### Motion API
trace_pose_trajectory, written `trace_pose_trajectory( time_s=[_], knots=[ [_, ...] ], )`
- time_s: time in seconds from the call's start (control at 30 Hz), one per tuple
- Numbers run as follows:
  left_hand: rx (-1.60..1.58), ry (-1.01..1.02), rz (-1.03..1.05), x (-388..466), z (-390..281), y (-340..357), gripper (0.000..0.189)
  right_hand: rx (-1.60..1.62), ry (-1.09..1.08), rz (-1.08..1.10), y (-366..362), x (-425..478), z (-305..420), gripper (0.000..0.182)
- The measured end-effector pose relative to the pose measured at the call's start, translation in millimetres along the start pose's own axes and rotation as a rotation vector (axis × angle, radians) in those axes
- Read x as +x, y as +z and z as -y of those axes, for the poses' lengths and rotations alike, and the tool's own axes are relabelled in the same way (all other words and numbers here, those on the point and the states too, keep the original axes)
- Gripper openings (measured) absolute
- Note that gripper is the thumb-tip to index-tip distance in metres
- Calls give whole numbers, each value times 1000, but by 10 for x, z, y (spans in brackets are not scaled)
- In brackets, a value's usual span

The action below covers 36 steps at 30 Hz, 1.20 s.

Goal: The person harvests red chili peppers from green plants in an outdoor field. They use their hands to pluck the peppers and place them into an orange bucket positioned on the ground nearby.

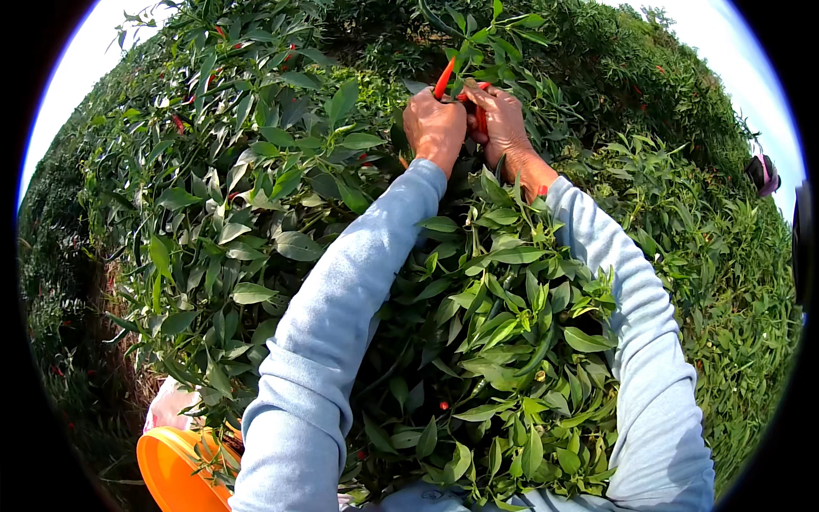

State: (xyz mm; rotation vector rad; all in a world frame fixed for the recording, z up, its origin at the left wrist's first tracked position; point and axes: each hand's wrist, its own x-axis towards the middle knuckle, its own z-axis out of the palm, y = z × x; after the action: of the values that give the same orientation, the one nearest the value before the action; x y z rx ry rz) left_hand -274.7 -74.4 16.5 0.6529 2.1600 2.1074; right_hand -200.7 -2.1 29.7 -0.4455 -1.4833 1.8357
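Both my hands reach forward into leafy chilli pepper plants (505,256), close together near the top centre. My left hand (435,128) is closed on a red chilli pepper (444,78), whose pointed tip sticks up above the fist. Just to its right, my right hand (505,125) has its fingers curled round more red chillies (481,120) among the leaves. Its fingertips are partly hidden by the other hand and the foliage. A green chilli (537,353) hangs in the plants between my forearms.
An orange plastic container (169,470) stands at the lower left beside a whitish bag (171,404). Dense plants with scattered red chillies surround both arms. A dark and pink object (763,174), perhaps a person's headwear, shows at the far right edge.
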Motion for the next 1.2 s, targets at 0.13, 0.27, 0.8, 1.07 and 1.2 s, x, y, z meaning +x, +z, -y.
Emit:
trace_pose_trajectory(
  time_s=[0.13,0.27,0.8,1.07,1.2],
  knots=[
    [-72,-55,38,303,148,-67,23,132,-34,297,-79,-9,219,21],
    [-96,70,66,376,383,-33,21,151,120,203,-137,-86,357,19],
    [344,345,37,-51,350,11,22,-872,-217,202,38,-82,312,46],
    [476,529,34,-232,350,-107,22,-359,488,395,-100,-32,392,37],
    [378,411,67,-269,316,-140,25,-309,482,378,-141,-67,400,34]
  ],
)
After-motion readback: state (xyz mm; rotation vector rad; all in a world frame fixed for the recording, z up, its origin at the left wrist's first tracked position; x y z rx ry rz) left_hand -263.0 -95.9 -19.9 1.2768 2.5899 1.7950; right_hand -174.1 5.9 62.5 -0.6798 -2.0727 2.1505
